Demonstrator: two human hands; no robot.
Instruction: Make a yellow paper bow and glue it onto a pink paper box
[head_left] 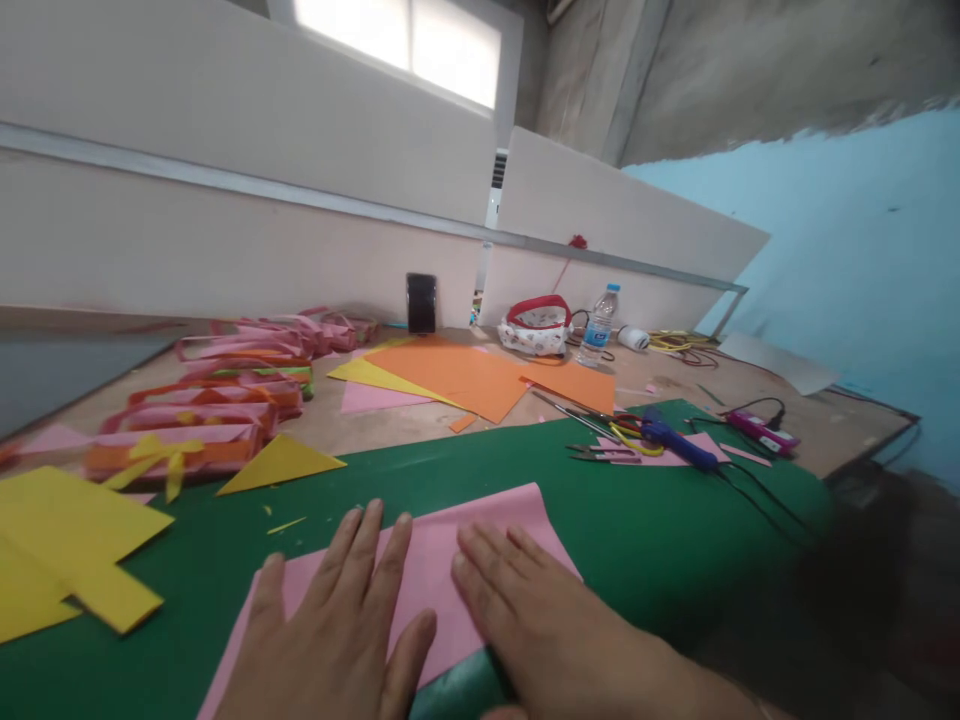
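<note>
A pink sheet [427, 560] of paper or felt-like material lies on the green mat [480, 462] right in front of me. My left hand [330, 620] rests flat on its left part, fingers spread. Across the right part lies my right hand [532, 610], palm down with its fingers stretched out and close together. The sheet's far right corner curls up slightly. Both palms hide much of its near side. Left of my left hand are yellow sheets [75, 520] and a yellow triangle [281, 465].
Folded pink and orange pieces [187, 440] are stacked at left. Orange sheets [450, 370] lie beyond the mat. Scissors [600, 453] and a blue-handled tool [679, 443] with a cord lie at right. A phone [421, 303], a pouch [536, 328] and a water bottle [598, 328] stand at the back.
</note>
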